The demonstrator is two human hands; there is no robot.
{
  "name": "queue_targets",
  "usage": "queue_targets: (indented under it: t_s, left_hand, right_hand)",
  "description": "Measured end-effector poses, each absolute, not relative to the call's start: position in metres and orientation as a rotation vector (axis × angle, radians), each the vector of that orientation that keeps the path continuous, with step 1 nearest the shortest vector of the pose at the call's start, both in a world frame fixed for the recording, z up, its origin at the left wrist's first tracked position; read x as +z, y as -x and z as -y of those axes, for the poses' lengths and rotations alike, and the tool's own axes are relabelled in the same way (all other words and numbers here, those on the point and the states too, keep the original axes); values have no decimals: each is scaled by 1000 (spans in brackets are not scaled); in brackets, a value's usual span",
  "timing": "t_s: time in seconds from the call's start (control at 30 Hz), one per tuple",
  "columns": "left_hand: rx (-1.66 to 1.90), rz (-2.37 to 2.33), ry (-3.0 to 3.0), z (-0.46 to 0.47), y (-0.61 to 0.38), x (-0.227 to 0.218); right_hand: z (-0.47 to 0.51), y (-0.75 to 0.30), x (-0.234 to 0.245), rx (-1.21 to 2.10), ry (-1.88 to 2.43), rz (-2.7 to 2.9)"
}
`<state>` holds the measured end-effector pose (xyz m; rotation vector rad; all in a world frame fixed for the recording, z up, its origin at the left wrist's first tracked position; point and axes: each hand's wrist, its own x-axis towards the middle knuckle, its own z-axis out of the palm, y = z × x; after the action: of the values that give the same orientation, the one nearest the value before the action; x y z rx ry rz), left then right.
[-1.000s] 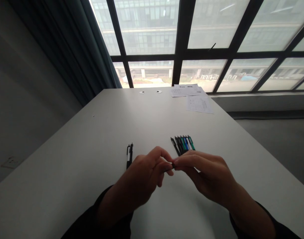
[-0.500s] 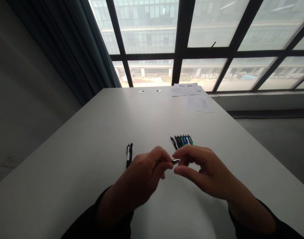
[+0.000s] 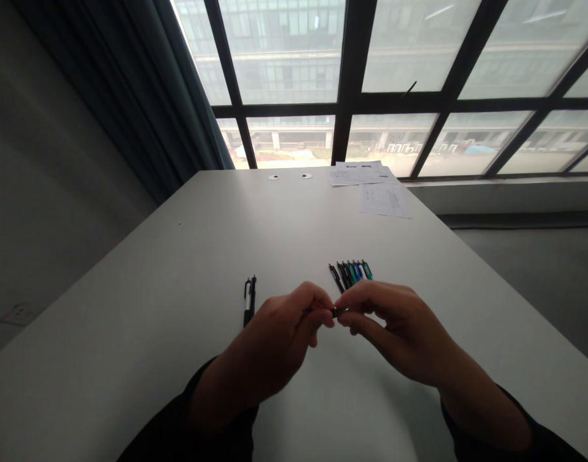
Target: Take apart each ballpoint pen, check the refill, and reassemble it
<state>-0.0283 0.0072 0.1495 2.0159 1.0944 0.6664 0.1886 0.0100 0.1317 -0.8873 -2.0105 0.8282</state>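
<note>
A pen (image 3: 340, 312) is held between my two hands above the table; only its short dark and silvery tip end shows in the gap. My left hand (image 3: 279, 333) is closed around the body of the pen, which its fingers hide. The thumb and forefinger of my right hand (image 3: 394, 327) pinch the tip end from the other side. Just left of my left hand lie two pens (image 3: 250, 301), one with a white part. Beyond my right hand several pens (image 3: 350, 274) lie side by side, black, green, blue and white, their lower ends partly covered.
The white table (image 3: 217, 231) reaches to the window. Printed papers (image 3: 385, 200) lie at its far right corner. Two round cable-hole covers (image 3: 306, 176) sit near the far edge. A dark curtain (image 3: 130, 83) hangs on the left.
The thumb and fingers of my right hand have closed from a loose, parted position onto the tip end of the pen. My left hand has stayed nearly still.
</note>
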Motion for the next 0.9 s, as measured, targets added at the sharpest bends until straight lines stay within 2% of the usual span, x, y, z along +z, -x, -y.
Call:
queue_targets:
  t_s: [0.6, 0.9]
  left_hand:
    - [724, -1072, -2080, -9, 28, 146]
    - [742, -1107, -2183, -9, 29, 144]
  right_hand:
    - [-10, -191, 131, 762, 747, 2000]
    - [-7, -190, 129, 913, 993, 1916]
